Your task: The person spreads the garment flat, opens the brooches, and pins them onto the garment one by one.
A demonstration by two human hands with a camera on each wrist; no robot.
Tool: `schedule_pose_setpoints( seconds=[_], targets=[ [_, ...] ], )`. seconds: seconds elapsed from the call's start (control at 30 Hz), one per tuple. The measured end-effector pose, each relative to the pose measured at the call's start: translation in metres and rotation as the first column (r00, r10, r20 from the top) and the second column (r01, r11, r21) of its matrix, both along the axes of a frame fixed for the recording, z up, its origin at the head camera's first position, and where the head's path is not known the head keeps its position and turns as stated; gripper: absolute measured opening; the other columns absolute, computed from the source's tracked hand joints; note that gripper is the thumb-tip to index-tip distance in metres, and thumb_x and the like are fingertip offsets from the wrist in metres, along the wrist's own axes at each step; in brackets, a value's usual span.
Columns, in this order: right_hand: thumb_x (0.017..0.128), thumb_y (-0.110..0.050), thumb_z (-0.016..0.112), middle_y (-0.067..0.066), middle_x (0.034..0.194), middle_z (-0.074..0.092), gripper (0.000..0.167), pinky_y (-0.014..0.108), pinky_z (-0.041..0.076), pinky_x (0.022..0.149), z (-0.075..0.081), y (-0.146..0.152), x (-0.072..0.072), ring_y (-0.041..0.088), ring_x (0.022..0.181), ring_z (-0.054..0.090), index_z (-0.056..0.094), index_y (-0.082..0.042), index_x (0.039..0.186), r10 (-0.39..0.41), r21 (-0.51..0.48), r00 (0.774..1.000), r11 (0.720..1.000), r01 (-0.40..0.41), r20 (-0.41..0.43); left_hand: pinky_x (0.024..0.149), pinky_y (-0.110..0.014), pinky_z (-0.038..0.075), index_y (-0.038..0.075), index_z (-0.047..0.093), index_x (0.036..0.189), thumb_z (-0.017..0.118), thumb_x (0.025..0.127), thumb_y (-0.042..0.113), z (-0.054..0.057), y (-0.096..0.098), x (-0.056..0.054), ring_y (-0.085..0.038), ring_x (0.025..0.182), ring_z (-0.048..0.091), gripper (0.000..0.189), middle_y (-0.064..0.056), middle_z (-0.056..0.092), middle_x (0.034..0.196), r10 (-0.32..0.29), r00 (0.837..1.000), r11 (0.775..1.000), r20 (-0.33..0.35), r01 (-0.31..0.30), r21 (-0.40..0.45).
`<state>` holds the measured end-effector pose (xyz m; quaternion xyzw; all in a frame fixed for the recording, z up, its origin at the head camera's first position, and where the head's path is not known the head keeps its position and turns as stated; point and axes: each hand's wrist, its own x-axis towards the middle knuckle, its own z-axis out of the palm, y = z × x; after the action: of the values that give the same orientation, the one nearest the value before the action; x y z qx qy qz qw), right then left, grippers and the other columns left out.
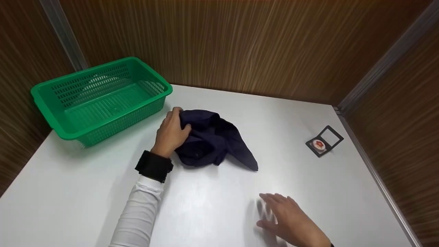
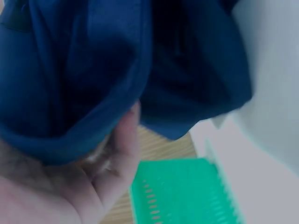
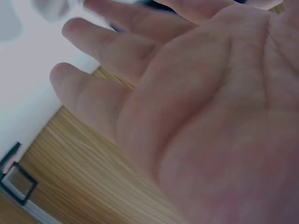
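Observation:
A crumpled piece of dark navy cloth (image 1: 209,139) lies on the white table, one end tapering toward the right. My left hand (image 1: 171,133) grips its left edge between thumb and fingers. In the left wrist view the navy cloth (image 2: 93,65) fills the upper part, with a stitched, folded edge held by the left hand (image 2: 88,186); some fingers are hidden behind the fabric. Lower right of the cloth, my right hand (image 1: 289,218) hovers over the table, fingers spread and holding nothing. Its bare palm shows in the right wrist view.
A green plastic basket (image 1: 113,121) with slotted sides stands at the back left, close to the left hand. On the right lies a small open black case (image 1: 324,141) with a round red-and-white piece in it. Wood-grain panels (image 1: 219,44) wall the table.

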<state>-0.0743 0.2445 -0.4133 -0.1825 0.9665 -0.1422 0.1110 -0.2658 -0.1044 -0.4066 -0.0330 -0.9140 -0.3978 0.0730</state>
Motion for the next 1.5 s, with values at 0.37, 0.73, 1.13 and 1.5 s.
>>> schedule_pose_setpoints(
  seconds=[0.37, 0.73, 1.13, 1.5],
  targets=[
    [0.097, -0.040, 0.072, 0.015, 0.141, 0.066, 0.064, 0.052, 0.047, 0.111, 0.075, -0.051, -0.062, 0.035, 0.130, 0.062, 0.054, -0.004, 0.147, 0.142, -0.005, 0.967, 0.989, -0.146, -0.212, 0.122, -0.058, 0.030, 0.006, 0.054, 0.144, 0.052, 0.108, 0.033, 0.043, 0.002, 0.022, -0.041, 0.147, 0.038, 0.045, -0.019, 0.042, 0.157, -0.275, 0.950, 0.957, -0.146, 0.256, -0.136],
    [0.098, -0.037, 0.072, 0.014, 0.154, 0.054, 0.065, 0.047, 0.044, 0.118, 0.066, -0.096, -0.114, 0.030, 0.144, 0.052, 0.051, -0.006, 0.151, 0.208, -0.124, 0.953, 0.963, -0.239, -0.221, 0.113, -0.053, 0.042, 0.005, 0.061, 0.139, 0.078, 0.093, 0.026, 0.023, 0.007, 0.026, -0.034, 0.130, 0.057, 0.054, -0.015, 0.064, 0.134, -0.415, 0.908, 0.847, 0.051, 0.406, -0.343],
    [0.095, -0.035, 0.075, 0.016, 0.150, 0.058, 0.080, 0.051, 0.049, 0.111, 0.051, -0.093, -0.129, 0.031, 0.140, 0.056, 0.037, -0.007, 0.159, 0.174, -0.060, 0.982, 0.982, -0.179, -0.072, 0.093, -0.046, 0.055, 0.006, 0.073, 0.110, 0.062, 0.103, 0.018, 0.016, 0.008, 0.014, -0.027, 0.107, 0.070, 0.017, -0.011, 0.074, 0.113, -0.404, 0.913, 0.880, 0.057, 0.405, -0.249],
    [0.095, -0.056, 0.068, 0.021, 0.132, 0.069, 0.087, 0.056, 0.056, 0.096, 0.043, -0.097, -0.139, 0.037, 0.120, 0.068, 0.038, -0.002, 0.157, 0.003, -0.058, 0.996, 0.998, -0.009, -0.090, 0.076, -0.031, 0.041, 0.010, 0.058, 0.084, 0.056, 0.107, 0.025, 0.029, 0.013, 0.018, -0.015, 0.076, 0.048, 0.028, 0.005, 0.042, 0.077, -0.488, 0.873, 0.871, -0.025, 0.488, 0.053]
  ],
)
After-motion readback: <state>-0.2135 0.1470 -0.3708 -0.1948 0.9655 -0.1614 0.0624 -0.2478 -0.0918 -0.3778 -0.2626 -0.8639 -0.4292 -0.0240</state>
